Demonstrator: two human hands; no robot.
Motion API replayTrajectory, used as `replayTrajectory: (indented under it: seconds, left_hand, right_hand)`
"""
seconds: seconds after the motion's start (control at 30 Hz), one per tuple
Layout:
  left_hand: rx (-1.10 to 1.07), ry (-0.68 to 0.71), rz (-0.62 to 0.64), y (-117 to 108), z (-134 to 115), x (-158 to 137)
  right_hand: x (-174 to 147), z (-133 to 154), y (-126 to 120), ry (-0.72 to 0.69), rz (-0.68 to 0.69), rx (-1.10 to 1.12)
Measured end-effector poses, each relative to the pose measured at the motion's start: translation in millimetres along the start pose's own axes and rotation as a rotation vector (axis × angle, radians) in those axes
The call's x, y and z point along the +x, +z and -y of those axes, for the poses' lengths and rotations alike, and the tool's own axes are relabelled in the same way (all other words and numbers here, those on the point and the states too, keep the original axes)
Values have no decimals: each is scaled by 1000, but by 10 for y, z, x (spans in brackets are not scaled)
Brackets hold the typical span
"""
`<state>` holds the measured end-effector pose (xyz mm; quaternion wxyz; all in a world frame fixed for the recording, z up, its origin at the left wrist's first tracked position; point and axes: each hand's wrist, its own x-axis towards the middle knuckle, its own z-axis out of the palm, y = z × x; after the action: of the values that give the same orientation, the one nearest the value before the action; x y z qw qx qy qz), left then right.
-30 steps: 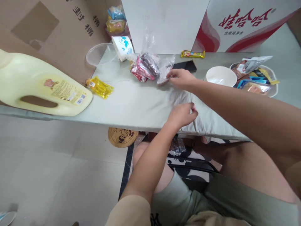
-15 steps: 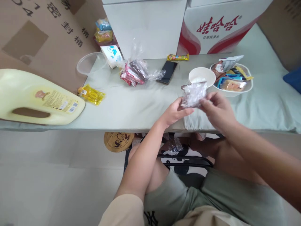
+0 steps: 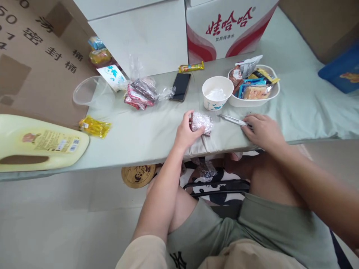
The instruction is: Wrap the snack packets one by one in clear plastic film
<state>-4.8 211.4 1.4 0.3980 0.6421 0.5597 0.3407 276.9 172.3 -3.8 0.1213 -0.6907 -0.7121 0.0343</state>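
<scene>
My left hand [image 3: 188,131] is closed around a small dark packet wrapped in crinkled clear plastic [image 3: 202,122], down at the cloth near the table's front edge. To its right, my right hand [image 3: 262,130] rests on the cloth with its fingers on a slim silver utility knife [image 3: 232,119], whose pointed end faces left. Just behind the packet and knife stands a white paper bowl [image 3: 215,106] with some clear plastic in it. Touching that bowl on the right is a white tub [image 3: 254,102] filled with several snack packets.
A phone [image 3: 181,86], a plastic bag of red and dark packets [image 3: 143,93] and a yellow snack stick [image 3: 191,67] lie farther back, before white boxes [image 3: 140,41]. At left are a yellow packet [image 3: 95,127], a clear lid [image 3: 92,91] and a large pale yellow jug [image 3: 45,138].
My left hand has lowered the wrapped packet toward the cloth. My right hand has let go of the wrapping and is now on the utility knife at the right. The view has shifted.
</scene>
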Motion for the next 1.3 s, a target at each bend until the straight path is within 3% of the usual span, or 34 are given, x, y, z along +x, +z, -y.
replayTrajectory:
  seconds: [0.13, 0.27, 0.4, 0.5, 0.63, 0.8, 0.93, 1.03, 1.17, 1.3]
  left_hand:
    - [44, 47, 97, 16, -58, -6]
    - [35, 28, 109, 24, -71, -11]
    - [14, 28, 94, 15, -28, -3]
    - [34, 11, 101, -9, -8, 0]
    - [63, 2, 94, -41, -18, 3]
    - [116, 58, -65, -63, -28, 21]
    - [198, 65, -204, -69, -14, 34]
    - [195, 67, -182, -53, -11, 47]
    - [-143, 36, -65, -5, -58, 56]
    - [-714, -207, -14, 10, -154, 31]
  right_hand:
    - [-91, 143, -113, 68, 19, 193]
    - [-107, 411, -195, -117, 65, 416]
    - [-12, 554, -132, -267, 65, 316]
    - [9, 423, -101, -289, 92, 187]
    - [-63, 33, -147, -290, 92, 47]
    - [-132, -332, -149, -137, -18, -9]
    - [-114, -364, -79, -139, -104, -25]
    - [-108, -233, -60, -227, -106, 69]
    - [-130, 94, -69, -296, -42, 274]
    - [-129, 442, -30, -309, 15, 456]
